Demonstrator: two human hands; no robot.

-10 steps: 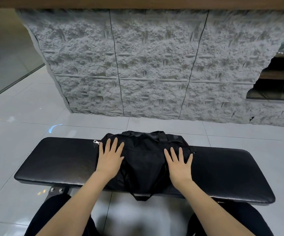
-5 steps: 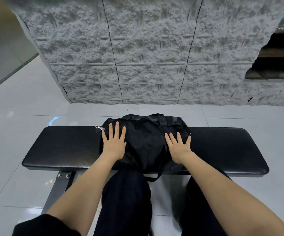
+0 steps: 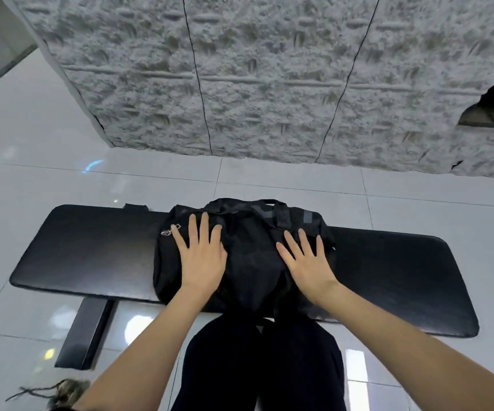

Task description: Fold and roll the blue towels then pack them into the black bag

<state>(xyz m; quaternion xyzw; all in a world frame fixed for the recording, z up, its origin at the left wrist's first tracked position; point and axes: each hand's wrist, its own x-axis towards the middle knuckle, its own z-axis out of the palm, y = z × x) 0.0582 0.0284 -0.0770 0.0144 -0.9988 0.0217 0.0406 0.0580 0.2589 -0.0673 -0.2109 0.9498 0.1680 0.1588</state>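
Observation:
A black bag (image 3: pixel 251 250) lies zipped on the middle of a black padded bench (image 3: pixel 91 253). Its silver zipper pull (image 3: pixel 171 229) hangs at the left end and its straps (image 3: pixel 272 204) lie along the far side. My left hand (image 3: pixel 199 256) rests flat on the bag's left half, fingers straight and spread. My right hand (image 3: pixel 306 262) lies flat on the right half in the same way. No blue towel is in view.
The bench stands on a glossy grey tile floor (image 3: pixel 32 143), with a black leg (image 3: pixel 85 333) at the near left. A rough grey stone wall (image 3: pixel 240 69) rises behind it. My dark trouser legs (image 3: pixel 257 366) are under the bench's near edge.
The camera has tilted down and moved closer. Both hands stay flat on the bag in about the same places.

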